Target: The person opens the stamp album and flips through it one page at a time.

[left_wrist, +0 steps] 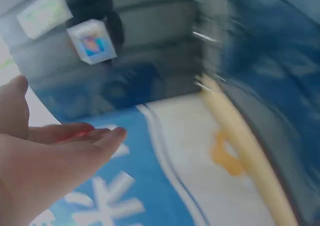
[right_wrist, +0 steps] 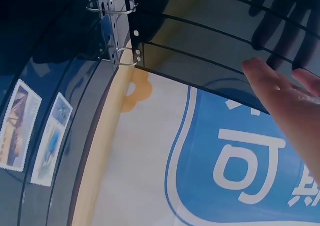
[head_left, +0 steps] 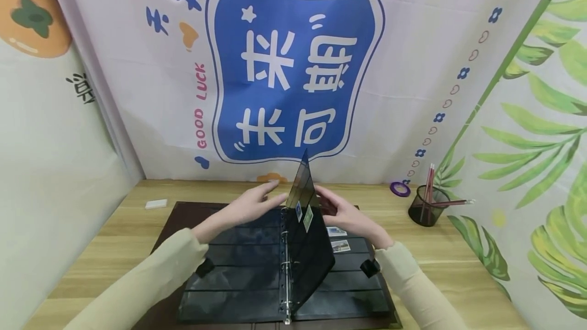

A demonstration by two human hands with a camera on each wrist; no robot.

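A stamp album (head_left: 170, 228) with a dark cover lies spread on the desk, its metal rings (head_left: 285, 266) running down the middle. One black stock page (head_left: 314, 264) stands upright on the rings, with two stamps (head_left: 308, 218) in its upper part. My left hand (head_left: 249, 205) is at the page's left side, fingers extended and palm facing it. Behind the page, on its right side, my right hand (head_left: 348, 215) has its fingertips right at the sheet. Two more stamps (right_wrist: 51, 140) sit in the right-hand page below. The left-hand page (head_left: 229, 264) shows only dark strips.
A small white block (head_left: 156, 203) lies at the back left of the wooden desk (head_left: 458, 269). At the back right are a purple tape roll (head_left: 400, 189) and a black mesh cup (head_left: 423, 213) holding pencils. A printed cloth (head_left: 174, 116) hangs behind the desk.
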